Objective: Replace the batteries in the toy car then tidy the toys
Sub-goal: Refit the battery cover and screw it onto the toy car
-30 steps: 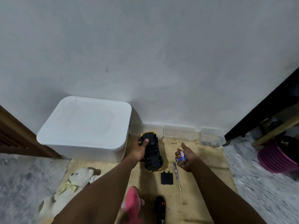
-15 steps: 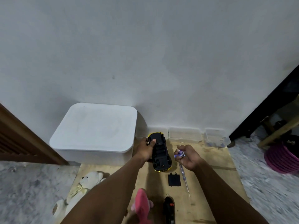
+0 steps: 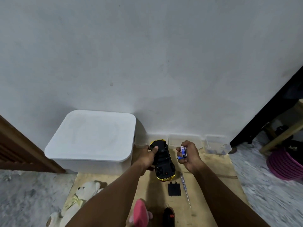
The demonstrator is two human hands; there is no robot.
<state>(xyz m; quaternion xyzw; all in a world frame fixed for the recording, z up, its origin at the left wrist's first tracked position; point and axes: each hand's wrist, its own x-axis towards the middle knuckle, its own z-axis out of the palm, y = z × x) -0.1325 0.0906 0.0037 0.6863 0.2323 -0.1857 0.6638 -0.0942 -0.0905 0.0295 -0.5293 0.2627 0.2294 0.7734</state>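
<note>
The yellow toy car (image 3: 164, 163) lies upside down on the wooden board (image 3: 211, 190), black underside up. My left hand (image 3: 148, 155) grips its far left side, thumb on the chassis. My right hand (image 3: 188, 154), just right of the car, holds blue and white batteries (image 3: 182, 152) in curled fingers. The black battery cover (image 3: 174, 189) lies loose below the car, with a thin screwdriver (image 3: 185, 189) beside it on the right.
A white lidded storage box (image 3: 91, 136) stands left of the car against the wall. A white teddy bear (image 3: 82, 195), a pink plush toy (image 3: 140, 213) and a black remote (image 3: 168, 217) lie near the bottom. Clear plastic containers (image 3: 214, 144) line the wall. A purple basket (image 3: 285, 163) sits far right.
My right hand has turned and curled round the batteries, lifting them closer to the car. My left hand keeps its hold on the car. The view has shifted downward.
</note>
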